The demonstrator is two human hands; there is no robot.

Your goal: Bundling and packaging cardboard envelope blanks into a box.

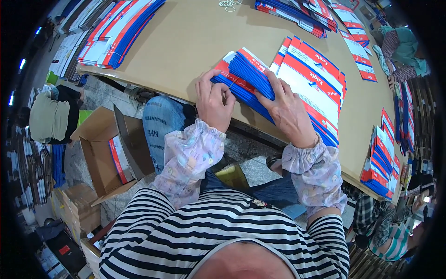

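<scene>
A bundle of flat red, white and blue cartons (252, 69) lies on the table in front of me, its blue edges fanned toward me. My right hand (290, 109) grips its right end, thumb on the near side and fingers over the top. At the left end, my left hand (214, 100) has its fingers curled, with fingertips touching the cartons. A thin strand, apparently a rubber band (232, 84), shows at these fingertips. More cartons lie beneath the bundle, partly hidden. Right beside my right hand spreads a larger stack of the same cartons (320, 79).
Loose rubber bands (229, 8) lie at the table's (186, 42) far side. Carton stacks stand at the far left (121, 32), far right (297, 16) and right edge (383, 160). An open cardboard box (100, 162) holding cartons is on the floor at left. Other people (395, 237) are nearby.
</scene>
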